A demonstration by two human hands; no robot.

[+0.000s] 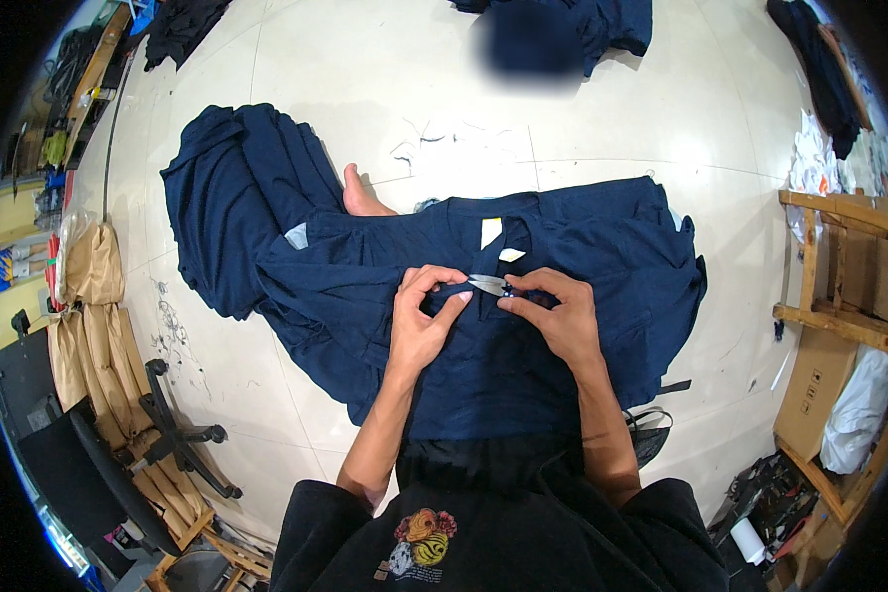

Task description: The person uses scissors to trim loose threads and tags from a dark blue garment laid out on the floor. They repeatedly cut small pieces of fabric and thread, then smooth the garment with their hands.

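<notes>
A navy blue garment (602,286) is spread across my lap, its neck opening and pale label (490,232) facing up. My left hand (422,331) is closed in a pinch on a narrow folded strip of the navy cloth near the neck. Between the fingers of my right hand (569,321) is a small pair of thread snips (487,284). Their silver blades point left and reach the cloth beside my left fingertips. Whether the blades are parted cannot be made out.
Bunched navy cloth (252,207) lies to the left, near a bare foot (362,193). Loose thread scraps (454,138) dot the tiled floor. A black swivel chair (104,479) stands left; a wooden frame (809,257) and cardboard box (814,390) stand right. More dark clothing (617,25) is at the far side.
</notes>
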